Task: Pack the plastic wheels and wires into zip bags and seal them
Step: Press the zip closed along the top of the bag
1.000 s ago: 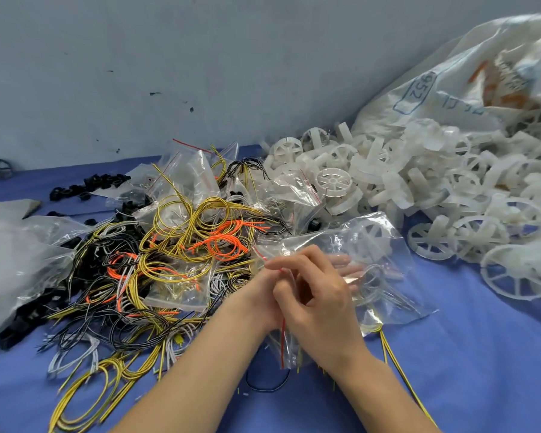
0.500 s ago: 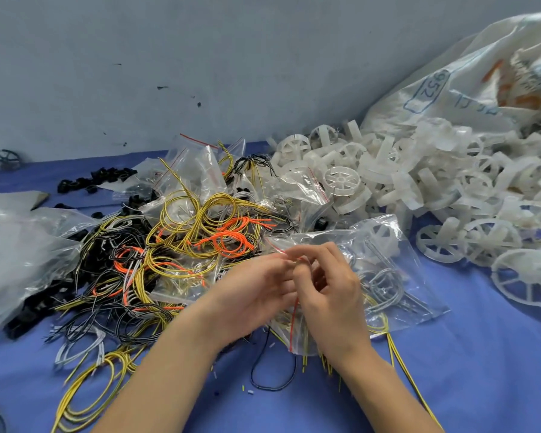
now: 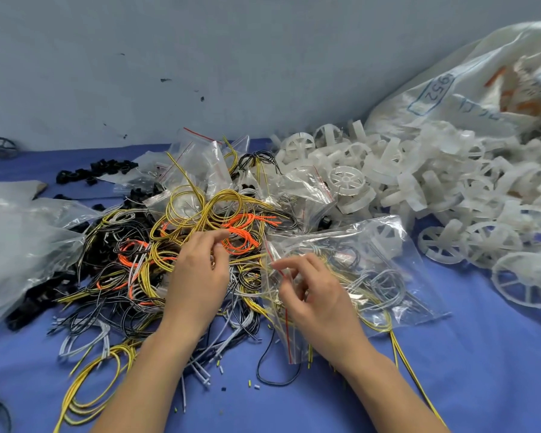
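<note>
Two hands are working over a blue tablecloth (image 3: 450, 385) here. Closest in, beside the left forearm, loose yellow wires (image 3: 88, 398) are trailing off the edge of the heap.

The right hand (image 3: 316, 298) is pinching the mouth of a zip bag (image 3: 384, 270) right at its red seal strip, fingers curled on the plastic. I'd guess that's to keep it open and steady for the next load. The bag is lying just beyond and to the right of that hand, already carrying grey and yellow wires plus what looks like a wheel at its far end. Some yellow wires are poking out near the wrist, so it isn't sealed yet.

The left hand (image 3: 197, 276) is reaching into the wire pile (image 3: 169, 226), fingers loosely curled over the orange wires (image 3: 241, 235). Can't tell if it's actually got one pinched.

Beyond the left hand, empty zip bags (image 3: 200, 160) are sitting within easy reach. Further out past the right hand, the white plastic wheels (image 3: 419, 189) are spilling out of a big sack (image 3: 469, 89), which is probably why they're heaped on that side.
</note>
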`<state>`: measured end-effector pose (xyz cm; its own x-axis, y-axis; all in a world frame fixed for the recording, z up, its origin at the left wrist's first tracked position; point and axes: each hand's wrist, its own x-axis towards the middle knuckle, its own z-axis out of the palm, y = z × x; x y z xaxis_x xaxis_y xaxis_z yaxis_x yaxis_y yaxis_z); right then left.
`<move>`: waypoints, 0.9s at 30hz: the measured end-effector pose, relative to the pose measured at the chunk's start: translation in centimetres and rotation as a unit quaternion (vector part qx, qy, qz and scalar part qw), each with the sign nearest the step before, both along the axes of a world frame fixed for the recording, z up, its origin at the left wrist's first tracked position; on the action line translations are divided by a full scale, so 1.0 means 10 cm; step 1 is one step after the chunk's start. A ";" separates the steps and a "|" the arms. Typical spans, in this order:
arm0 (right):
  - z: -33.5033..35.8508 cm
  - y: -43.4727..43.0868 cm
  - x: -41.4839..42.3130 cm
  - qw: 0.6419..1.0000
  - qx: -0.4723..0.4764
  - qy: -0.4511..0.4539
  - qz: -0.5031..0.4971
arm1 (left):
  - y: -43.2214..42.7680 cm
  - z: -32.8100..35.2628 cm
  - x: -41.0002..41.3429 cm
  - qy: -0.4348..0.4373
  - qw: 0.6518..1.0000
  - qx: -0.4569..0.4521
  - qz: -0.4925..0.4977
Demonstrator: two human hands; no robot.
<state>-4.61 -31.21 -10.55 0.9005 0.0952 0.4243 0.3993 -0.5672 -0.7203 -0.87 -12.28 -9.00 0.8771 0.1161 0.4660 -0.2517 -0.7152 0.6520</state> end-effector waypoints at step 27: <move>0.03 -0.09 0.10 0.950 0.297 0.086 -0.037 | -0.05 -0.10 0.00 -0.020 0.971 0.233 0.046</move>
